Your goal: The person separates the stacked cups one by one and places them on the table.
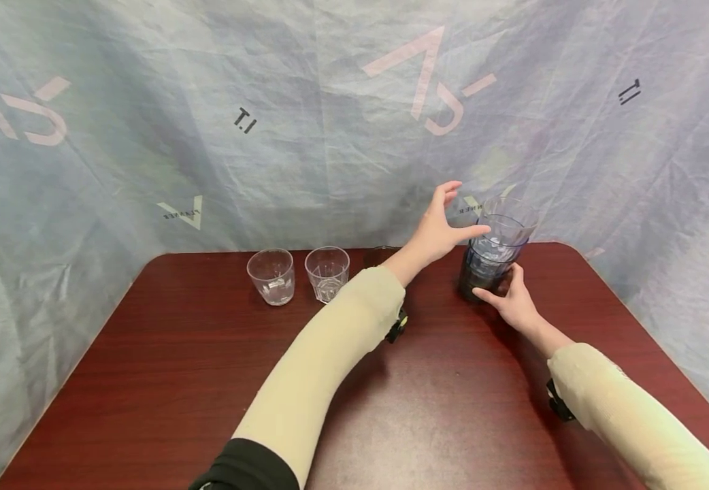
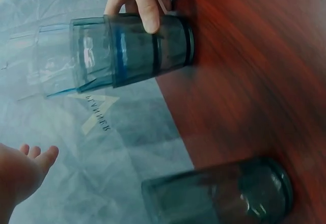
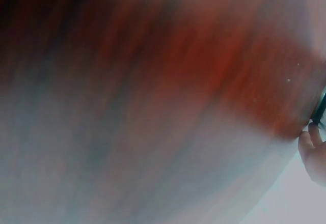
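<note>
A grey-blue backdrop sheet [image 1: 146,136] hangs behind the dark red table [image 1: 207,381]. Printed on it, reversed and at odd angles, are large pink marks, small black characters at the upper left and upper right, and a pale chevron with a line of small lettering too mirrored to read.

On the far left part of the table stand two clear tumblers side by side: the left clear tumbler [image 1: 271,275] and, just beside it but apart, the right clear tumbler [image 1: 326,273], both upright.

Next comes the left hand [image 1: 437,228], raised off the table with fingers spread and straight, its thumb stretched toward the upper rim of the stack of tumblers [image 1: 494,248]; it holds nothing.

The stack stands upright on the far right part of the table, a dark tumbler at the bottom with bluish clear ones nested inside.

The right hand [image 1: 512,299] grips the dark bottom tumbler from the near side, thumb and fingers curled round it.
</note>
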